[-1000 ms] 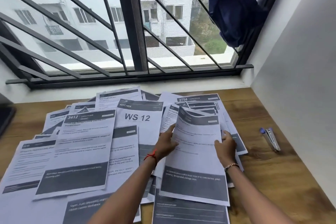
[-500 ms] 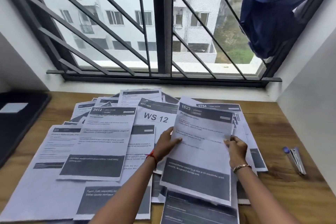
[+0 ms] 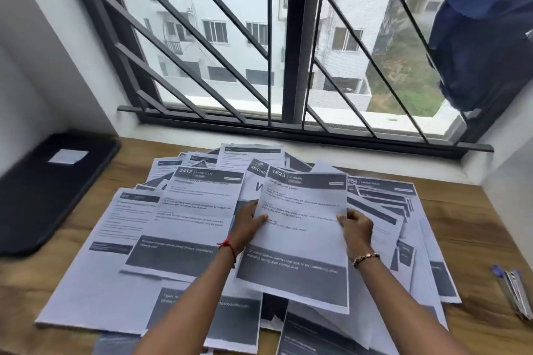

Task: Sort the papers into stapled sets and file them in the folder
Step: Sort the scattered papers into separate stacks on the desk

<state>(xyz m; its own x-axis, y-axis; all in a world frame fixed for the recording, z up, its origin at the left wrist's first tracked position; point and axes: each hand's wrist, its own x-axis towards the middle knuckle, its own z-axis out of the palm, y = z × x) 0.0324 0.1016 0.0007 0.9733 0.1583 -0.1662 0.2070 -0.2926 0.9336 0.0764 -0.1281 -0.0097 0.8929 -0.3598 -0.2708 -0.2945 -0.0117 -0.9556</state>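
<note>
Above paper-strewn desk (image 3: 473, 219), both hands pinch sheet 1623 (image 3: 300, 228) at its side edges.

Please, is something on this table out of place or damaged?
The papers lie in a loose heap on the table, overlapping at different angles, not squared. The left hand and right hand hold sheet 1623 lifted above them. No tear or spill shows.

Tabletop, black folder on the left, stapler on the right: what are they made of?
Tabletop: wood or wood-look laminate, matt; brown grain streaks show. Folder: probably plastic, black with a dull sheen and rounded corners. Stapler: seemingly bright metal with a blue plastic end; it glints, though blurred.
</note>
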